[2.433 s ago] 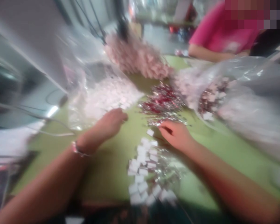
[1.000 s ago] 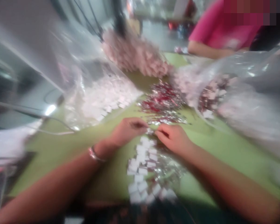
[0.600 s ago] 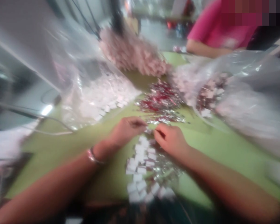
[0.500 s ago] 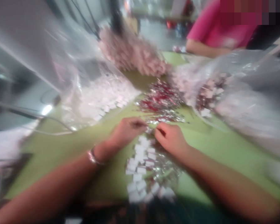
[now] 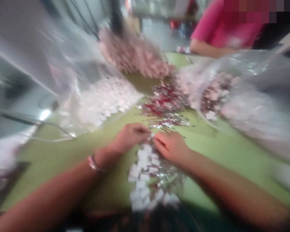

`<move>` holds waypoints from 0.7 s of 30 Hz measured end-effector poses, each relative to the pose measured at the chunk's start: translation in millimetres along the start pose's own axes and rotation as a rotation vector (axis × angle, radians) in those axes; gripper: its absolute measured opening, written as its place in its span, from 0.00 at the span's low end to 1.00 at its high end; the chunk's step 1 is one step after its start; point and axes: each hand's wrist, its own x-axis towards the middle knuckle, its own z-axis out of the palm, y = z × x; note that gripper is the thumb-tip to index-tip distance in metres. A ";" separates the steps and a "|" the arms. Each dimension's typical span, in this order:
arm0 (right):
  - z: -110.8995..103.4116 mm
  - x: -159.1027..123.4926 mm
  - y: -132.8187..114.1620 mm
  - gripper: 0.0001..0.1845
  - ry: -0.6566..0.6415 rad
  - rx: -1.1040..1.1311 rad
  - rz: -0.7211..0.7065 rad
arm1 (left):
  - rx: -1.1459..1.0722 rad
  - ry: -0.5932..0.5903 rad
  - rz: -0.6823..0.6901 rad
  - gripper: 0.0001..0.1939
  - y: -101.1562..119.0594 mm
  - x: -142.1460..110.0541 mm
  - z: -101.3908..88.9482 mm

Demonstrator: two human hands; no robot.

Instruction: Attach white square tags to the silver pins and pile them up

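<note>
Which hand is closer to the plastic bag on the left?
Left. The left hand is just in front of the bag; the right hand is farther away, to the right of the left hand.

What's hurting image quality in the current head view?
Head view: soft overall, smeared toward the edges; glare flecks on the clear plastic bag at right and the red-and-silver shiny strips; green tabletop darkens near the left forearm; left hand and right hand fingertips too blurred to identify what's between them.
</note>
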 end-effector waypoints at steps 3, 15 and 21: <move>3.4 -1.0 -2.6 0.15 -0.004 -0.086 -0.031 | -0.020 -0.028 0.006 0.10 2.7 -2.1 1.5; -68.0 21.8 34.7 0.21 -0.077 0.082 0.250 | 0.580 -0.109 0.699 0.11 3.3 -1.0 7.6; -44.8 20.7 57.8 0.06 -0.198 -0.240 0.224 | 0.893 -0.217 0.792 0.18 -4.1 -3.6 17.7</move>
